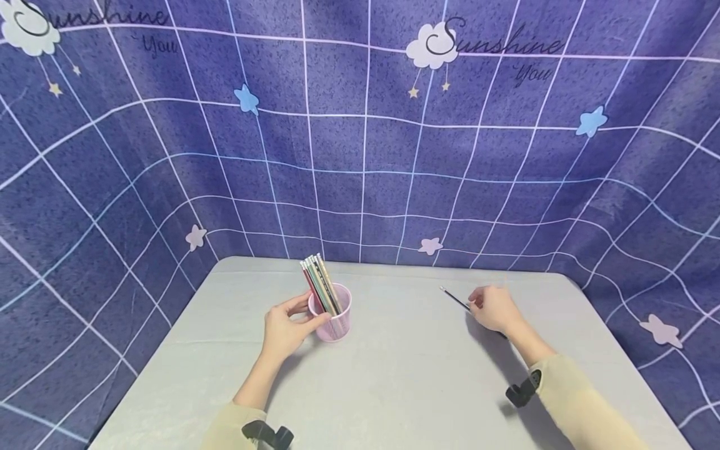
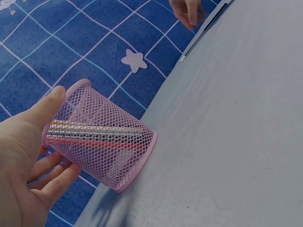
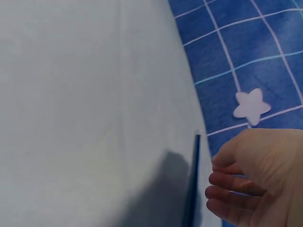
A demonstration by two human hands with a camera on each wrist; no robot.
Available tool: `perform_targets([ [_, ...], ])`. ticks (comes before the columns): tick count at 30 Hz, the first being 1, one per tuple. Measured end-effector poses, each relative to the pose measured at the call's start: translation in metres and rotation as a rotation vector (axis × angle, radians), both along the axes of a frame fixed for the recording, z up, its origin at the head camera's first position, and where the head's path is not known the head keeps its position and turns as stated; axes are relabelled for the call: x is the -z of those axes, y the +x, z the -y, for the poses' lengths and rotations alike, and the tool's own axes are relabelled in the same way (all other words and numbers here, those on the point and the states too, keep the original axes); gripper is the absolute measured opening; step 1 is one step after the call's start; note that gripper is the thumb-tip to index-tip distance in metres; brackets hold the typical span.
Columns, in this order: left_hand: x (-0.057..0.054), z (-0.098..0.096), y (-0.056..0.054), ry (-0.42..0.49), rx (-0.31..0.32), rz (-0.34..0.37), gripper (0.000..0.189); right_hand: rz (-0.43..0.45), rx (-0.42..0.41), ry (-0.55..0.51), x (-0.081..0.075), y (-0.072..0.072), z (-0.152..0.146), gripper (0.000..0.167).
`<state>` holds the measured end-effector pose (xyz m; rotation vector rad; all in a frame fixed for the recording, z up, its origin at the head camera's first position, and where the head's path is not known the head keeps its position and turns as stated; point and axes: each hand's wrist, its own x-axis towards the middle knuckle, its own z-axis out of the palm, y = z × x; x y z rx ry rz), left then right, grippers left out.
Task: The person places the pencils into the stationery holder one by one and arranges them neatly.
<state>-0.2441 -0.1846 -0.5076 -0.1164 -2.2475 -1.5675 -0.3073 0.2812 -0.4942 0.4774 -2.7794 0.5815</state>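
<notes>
At the left of the table, my left hand [image 1: 287,328] grips a pink mesh pencil cup [image 1: 336,330], thumb at the rim and fingers round the far side. Several pencils [image 1: 319,281] lean to the left in the cup, white ends up; through its mesh in the left wrist view they show as coloured stripes. On the right lies a single dark pencil [image 1: 453,297] with a pale end. Just above it is my right hand [image 1: 495,309], fingers loosely bent and apart from the pencil [image 3: 193,172] in the right wrist view. Part of that pencil is hidden beneath the hand in the head view.
A grey-white table [image 1: 388,375] carries the cup and the pencil. Behind it and along both sides hangs a blue gridded curtain [image 1: 337,144] with stars and clouds. Each wrist wears a small black camera [image 1: 523,389].
</notes>
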Motion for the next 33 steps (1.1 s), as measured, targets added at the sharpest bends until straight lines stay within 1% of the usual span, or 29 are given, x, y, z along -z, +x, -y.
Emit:
perform_targets([
  [3,0.000,0.000,0.000,-0.001,0.003,-0.003,0.062,0.028,0.014,0.030,0.009,0.001,-0.002,0.009],
  [6,0.000,0.000,-0.001,-0.004,-0.001,-0.003,0.062,0.054,0.030,0.044,0.015,0.002,-0.003,0.007],
  [11,0.001,0.000,-0.001,-0.007,-0.010,0.003,0.061,0.034,0.035,0.058,0.019,0.001,-0.001,0.004],
  [15,0.001,0.000,-0.001,0.002,-0.011,0.013,0.061,0.022,0.023,0.064,0.019,0.002,0.003,0.004],
  [19,0.002,0.000,-0.001,0.009,-0.005,0.015,0.061,0.008,0.008,0.038,0.013,0.002,0.008,0.006],
  [23,0.004,0.001,-0.002,0.005,-0.010,0.019,0.061,-0.028,-0.025,-0.027,-0.004,-0.002,0.019,0.007],
  [26,0.004,0.002,-0.003,0.000,-0.015,0.021,0.061,-0.024,-0.044,-0.089,-0.024,-0.003,0.032,0.008],
  [29,0.004,0.001,-0.002,0.002,-0.014,0.020,0.061,-0.019,-0.053,-0.166,-0.046,0.001,0.051,0.008],
  [33,0.003,0.000,-0.002,0.008,-0.006,0.015,0.061,-0.038,-0.104,-0.316,-0.072,0.010,0.082,0.009],
])
